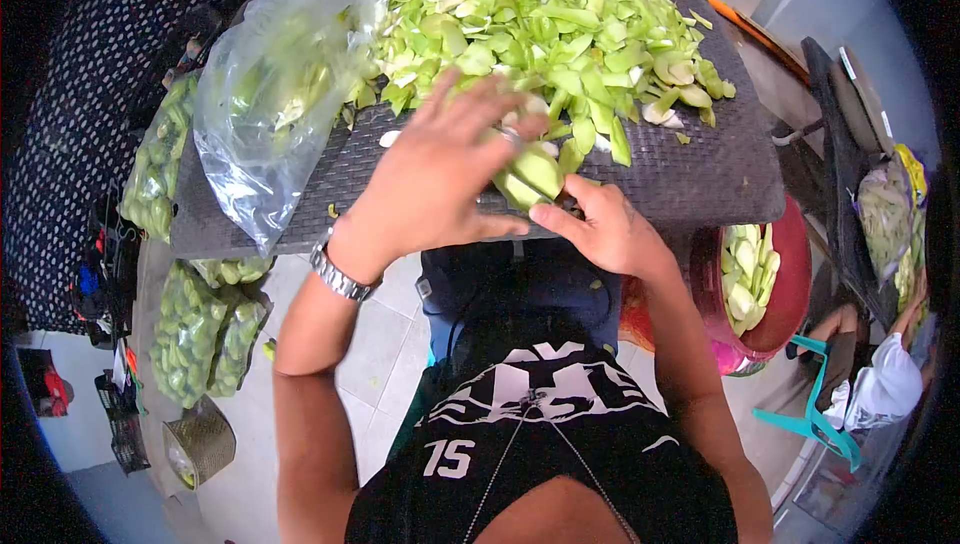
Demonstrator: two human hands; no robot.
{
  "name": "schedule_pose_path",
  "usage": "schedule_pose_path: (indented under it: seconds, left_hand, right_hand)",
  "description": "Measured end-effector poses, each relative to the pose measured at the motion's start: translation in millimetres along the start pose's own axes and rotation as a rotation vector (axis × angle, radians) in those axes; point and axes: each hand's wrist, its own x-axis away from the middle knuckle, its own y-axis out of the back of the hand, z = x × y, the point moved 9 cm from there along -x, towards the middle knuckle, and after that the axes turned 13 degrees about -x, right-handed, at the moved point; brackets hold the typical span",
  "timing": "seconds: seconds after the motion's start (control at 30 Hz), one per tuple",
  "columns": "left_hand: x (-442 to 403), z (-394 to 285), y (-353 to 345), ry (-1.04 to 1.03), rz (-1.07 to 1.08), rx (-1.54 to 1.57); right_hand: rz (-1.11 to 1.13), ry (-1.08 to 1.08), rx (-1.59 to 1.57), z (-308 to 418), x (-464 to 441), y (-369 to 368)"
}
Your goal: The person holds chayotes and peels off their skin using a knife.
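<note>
A green mango [530, 176], partly pale on its surface, is between my two hands near the front edge of the dark woven tabletop [720, 179]. My right hand [605, 224] grips its near right end with thumb and fingers. My left hand [450, 164], with a metal watch on the wrist, hovers over its left side, fingers stretched and blurred by motion. A small silvery glint shows by its fingers; I cannot tell what it is. Just beyond both hands lies a large heap of green peels [560, 34].
A clear plastic bag [265, 114] lies on the table's left. Filled bags of green fruit [190, 334] stand at lower left by a woven basket [200, 441]. Right of me, a red tub [790, 274] holds pale pieces. Another person [880, 384] sits beside a teal stool [815, 409].
</note>
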Motion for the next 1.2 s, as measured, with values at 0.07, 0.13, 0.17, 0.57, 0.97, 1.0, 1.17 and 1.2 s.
schedule_pose_path:
  seconds: [0.07,0.13,0.17,0.57,0.97,1.0,1.17,1.2]
  left_hand:
    - [-1.9,-4.5,-26.7,-0.114,0.153,-0.106]
    - [-6.1,-1.1,-50.0,-0.147,0.317,-0.147]
    - [-7.6,2.0,-60.3,-0.119,0.407,-0.130]
    - [-10.5,8.3,-80.4,-0.142,0.297,-0.009]
    - [-35.2,6.0,-88.2,-0.188,0.355,-0.104]
    - [-34.0,6.3,-90.1,-0.192,0.351,-0.101]
    - [-31.6,9.3,-97.8,-0.241,0.132,-0.036]
    - [-32.8,9.4,-94.9,-0.252,0.075,-0.048]
  right_hand:
    - [0.017,0.031,0.003,5.4,-0.4,1.1]
    - [0.011,0.085,0.054,5.4,-0.5,2.3]
    - [-0.010,0.065,0.127,3.7,0.8,4.2]
    - [-0.191,0.148,0.674,17.0,22.9,10.8]
    - [-0.072,0.180,0.621,2.5,13.5,16.1]
    - [-0.064,0.166,0.632,1.3,13.1,15.4]
    - [-0.080,0.156,0.613,-10.3,6.0,15.8]
    - [-0.067,0.138,0.631,-8.9,4.8,16.0]
